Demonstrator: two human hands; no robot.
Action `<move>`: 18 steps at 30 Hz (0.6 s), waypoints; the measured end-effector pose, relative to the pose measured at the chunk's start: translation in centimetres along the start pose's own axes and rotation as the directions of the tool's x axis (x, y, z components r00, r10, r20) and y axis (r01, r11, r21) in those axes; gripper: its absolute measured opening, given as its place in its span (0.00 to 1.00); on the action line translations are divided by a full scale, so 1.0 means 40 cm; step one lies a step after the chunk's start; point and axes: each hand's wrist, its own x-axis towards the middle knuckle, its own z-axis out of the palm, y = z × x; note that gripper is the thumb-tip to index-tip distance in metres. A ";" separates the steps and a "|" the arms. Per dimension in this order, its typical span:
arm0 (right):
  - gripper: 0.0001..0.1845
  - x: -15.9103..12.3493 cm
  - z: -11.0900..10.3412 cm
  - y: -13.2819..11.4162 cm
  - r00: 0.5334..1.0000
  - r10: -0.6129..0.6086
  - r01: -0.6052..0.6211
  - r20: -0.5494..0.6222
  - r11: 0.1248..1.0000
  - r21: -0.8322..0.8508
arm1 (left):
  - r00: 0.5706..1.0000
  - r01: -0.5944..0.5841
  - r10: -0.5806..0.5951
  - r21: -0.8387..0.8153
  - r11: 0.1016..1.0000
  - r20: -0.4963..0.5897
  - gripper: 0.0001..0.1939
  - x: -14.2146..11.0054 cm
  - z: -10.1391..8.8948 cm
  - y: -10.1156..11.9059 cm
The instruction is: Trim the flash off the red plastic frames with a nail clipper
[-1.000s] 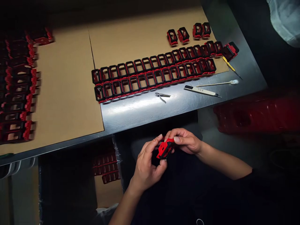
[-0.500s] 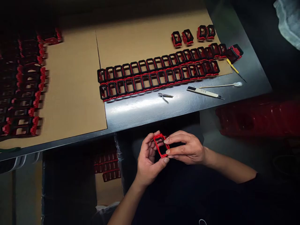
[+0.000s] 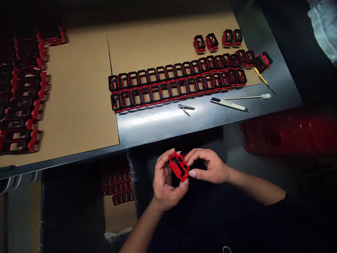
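while the small red-and-black, rectangular, plastic-looking frame point(image 3: 177, 169) is held near six o'clock in the view, off the edge of the grey metal table point(image 3: 155, 123), it is clamped at its two ends between thumb and fingers of the left hand point(image 3: 165, 186). the curled right hand point(image 3: 209, 168) is set at the frame's three o'clock side; whether anything is pinched there cannot be told. for steady handling, the ends are probably best gripped lightly, with the openings left uncovered. at twelve o'clock from the frame, small silver metal nippers point(image 3: 186, 108) are laid within reach.
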 end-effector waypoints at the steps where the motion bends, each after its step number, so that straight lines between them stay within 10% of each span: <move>1: 0.08 0.004 -0.004 -0.005 0.999 0.028 -0.028 0.014 1.000 -0.003 | 1.000 -0.001 0.001 -0.001 1.000 0.001 0.36 0.000 -0.001 -0.001; 5: 0.08 0.063 -0.059 -0.019 0.992 -0.042 0.000 -0.120 0.944 -0.331 | 1.000 -0.023 0.023 -0.004 1.000 -0.010 0.35 0.001 -0.005 -0.002; 12: 0.25 0.220 -0.164 0.030 0.937 -0.149 -0.246 -0.317 0.366 -0.898 | 0.999 -0.021 0.021 0.009 1.000 -0.031 0.35 -0.003 -0.005 0.014; 18: 0.18 0.232 -0.161 0.053 0.921 -0.150 -0.289 -0.360 0.356 -0.888 | 0.997 -0.037 0.037 0.008 0.999 -0.066 0.34 -0.012 -0.008 0.015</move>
